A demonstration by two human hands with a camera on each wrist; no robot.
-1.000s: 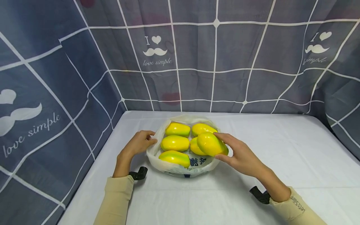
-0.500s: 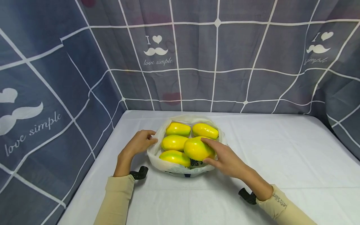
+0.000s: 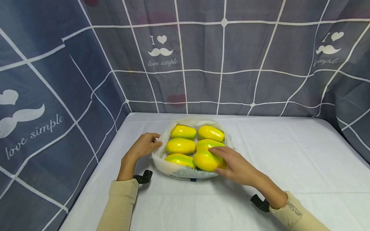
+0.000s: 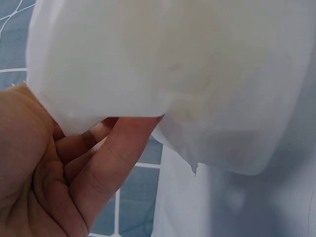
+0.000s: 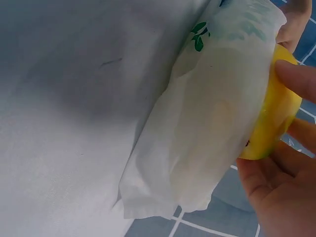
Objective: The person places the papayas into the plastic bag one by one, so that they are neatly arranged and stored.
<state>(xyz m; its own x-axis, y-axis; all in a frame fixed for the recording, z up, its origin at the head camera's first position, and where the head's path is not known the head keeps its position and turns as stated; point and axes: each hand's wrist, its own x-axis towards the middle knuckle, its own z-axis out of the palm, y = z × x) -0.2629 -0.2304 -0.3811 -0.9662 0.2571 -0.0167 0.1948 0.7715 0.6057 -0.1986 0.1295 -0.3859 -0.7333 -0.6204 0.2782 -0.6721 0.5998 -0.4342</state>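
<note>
A white plastic bag (image 3: 179,173) stands with its mouth spread wide on the table, its far rim folded outward. Several yellow mangoes with green patches lie inside in two columns, among them a middle-left mango (image 3: 180,146). My left hand (image 3: 143,147) pinches the bag's left rim; in the left wrist view its fingers (image 4: 116,160) curl behind the plastic. At the bag's near right corner my right hand (image 3: 238,165) grips another mango (image 3: 205,160) between thumb and fingers. The right wrist view shows this mango (image 5: 279,108) partly behind the bag wall.
White cloth covers the table (image 3: 185,208). A dark grey-blue checked curtain (image 3: 199,57) rises behind it and along the left side. Black wrist mounts (image 3: 143,177) sit at both of the person's cuffs.
The right hand has brought its mango left, then down toward the near right corner of the bag. The left hand keeps its place on the rim.
</note>
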